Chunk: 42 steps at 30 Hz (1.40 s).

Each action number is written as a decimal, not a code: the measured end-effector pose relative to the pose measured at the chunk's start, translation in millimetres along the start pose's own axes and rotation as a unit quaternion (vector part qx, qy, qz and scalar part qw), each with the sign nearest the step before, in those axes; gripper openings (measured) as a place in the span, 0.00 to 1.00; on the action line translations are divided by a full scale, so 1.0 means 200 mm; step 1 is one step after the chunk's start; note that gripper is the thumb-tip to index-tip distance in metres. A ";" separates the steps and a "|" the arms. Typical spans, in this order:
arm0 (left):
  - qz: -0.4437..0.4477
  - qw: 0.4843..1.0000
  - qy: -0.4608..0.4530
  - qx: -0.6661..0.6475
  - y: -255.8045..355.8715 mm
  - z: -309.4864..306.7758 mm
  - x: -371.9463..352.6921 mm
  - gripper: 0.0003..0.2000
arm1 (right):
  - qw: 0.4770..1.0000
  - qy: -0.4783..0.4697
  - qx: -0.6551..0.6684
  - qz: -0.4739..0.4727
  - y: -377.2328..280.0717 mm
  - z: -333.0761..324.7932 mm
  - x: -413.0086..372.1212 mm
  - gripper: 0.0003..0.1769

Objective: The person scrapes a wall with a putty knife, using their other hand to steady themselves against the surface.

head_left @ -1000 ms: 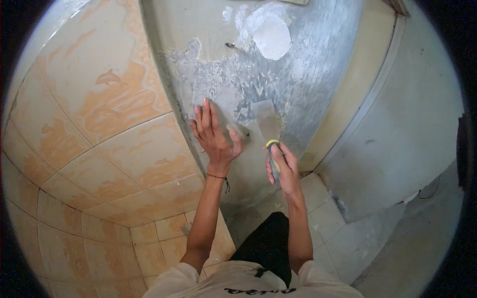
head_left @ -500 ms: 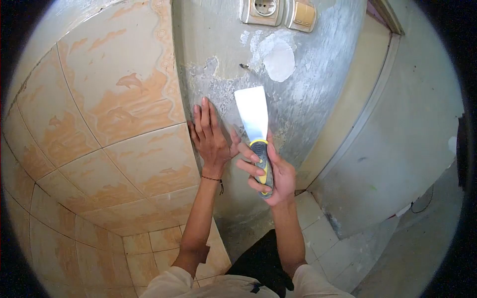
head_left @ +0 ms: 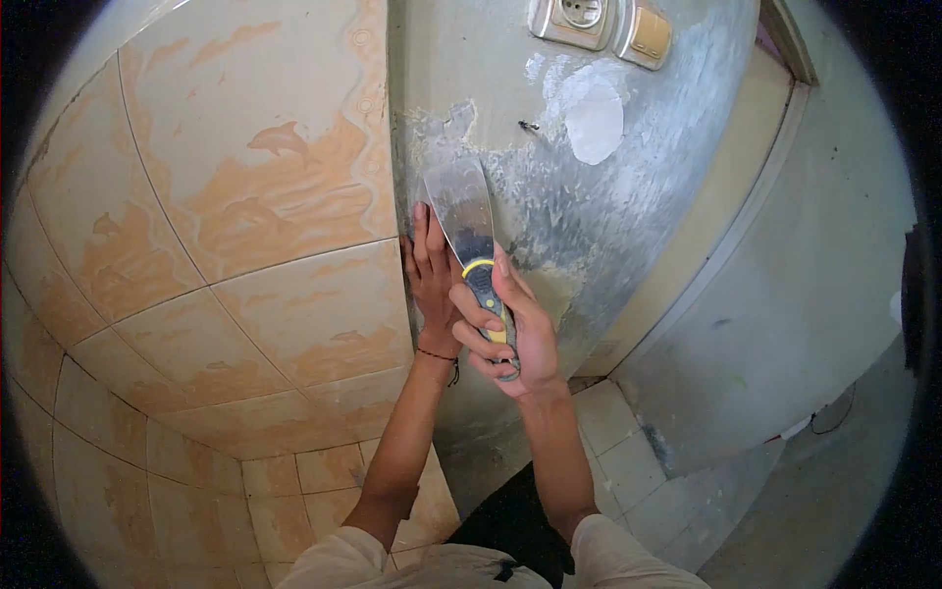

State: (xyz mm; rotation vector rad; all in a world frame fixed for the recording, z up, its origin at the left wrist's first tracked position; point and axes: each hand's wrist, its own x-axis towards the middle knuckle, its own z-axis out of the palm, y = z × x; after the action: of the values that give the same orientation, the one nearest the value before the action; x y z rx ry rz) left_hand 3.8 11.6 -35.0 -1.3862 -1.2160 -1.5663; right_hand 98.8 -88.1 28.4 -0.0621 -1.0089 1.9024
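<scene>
My right hand [head_left: 515,329] grips a putty knife [head_left: 463,211] by its grey and yellow handle, with the wide metal blade pointing up. The blade lies over the rough, flaking patch of the grey wall [head_left: 530,196] and overlaps part of my left hand in this view. Flat against the wall, beside the edge of the tiles, rests my left hand [head_left: 430,275], fingers pointing upward; its thumb side is hidden behind the putty knife and my right hand. A smooth white filler patch [head_left: 595,128] shows on the wall to the upper right of the blade.
A power socket [head_left: 579,15] and a light switch [head_left: 644,34] are mounted above the white patch. Tiles with dolphin pictures [head_left: 285,187] cover the wall at left. A small dark piece [head_left: 530,126] sticks out of the wall. At right stands a pale door [head_left: 756,334].
My right hand has brought the putty knife leftward, its blade now tilted left and in front of my left hand. The view has shifted, so the wall appears farther right.
</scene>
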 end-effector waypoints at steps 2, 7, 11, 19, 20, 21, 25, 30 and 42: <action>0.027 0.999 0.031 0.005 -0.01 0.01 0.00 0.20 | 1.000 -0.022 0.018 0.005 0.01 -0.02 0.02 0.19; -0.006 1.000 0.005 -0.016 -0.04 0.05 -0.05 0.22 | 0.999 -0.013 0.038 -0.004 0.05 0.00 0.02 0.19; -0.010 0.999 -0.048 -0.007 -0.04 0.06 -0.07 0.26 | 0.999 0.011 0.044 -0.007 0.06 0.03 0.01 0.19; -0.022 0.998 -0.043 -0.043 -0.07 0.09 -0.10 0.31 | 0.995 0.009 0.097 -0.007 0.09 0.06 0.02 0.19; -0.020 0.998 -0.023 -0.058 -0.07 0.10 -0.10 0.32 | 0.996 0.010 0.092 -0.011 0.10 0.06 0.02 0.19; -0.021 0.998 -0.022 -0.056 -0.07 0.09 -0.11 0.32 | 0.996 0.009 0.092 -0.010 0.09 0.06 0.02 0.19; -0.091 0.985 -0.077 -0.127 -0.05 0.06 -0.10 0.31 | 0.994 0.004 0.109 -0.003 0.10 0.06 0.01 0.19; 0.011 0.997 -0.007 -0.070 -0.10 0.13 -0.13 0.32 | 0.993 0.002 0.119 0.007 0.09 0.07 0.01 0.17; -0.037 0.993 -0.084 -0.075 -0.10 0.09 -0.15 0.34 | 0.996 0.008 0.087 -0.003 0.11 0.06 0.01 0.13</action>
State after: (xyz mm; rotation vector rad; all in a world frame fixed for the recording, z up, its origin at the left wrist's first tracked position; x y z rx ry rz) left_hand -3.0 32.7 -69.0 -1.6131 -1.2834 -1.6464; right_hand 75.9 -98.9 21.9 0.0257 -0.8275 1.9742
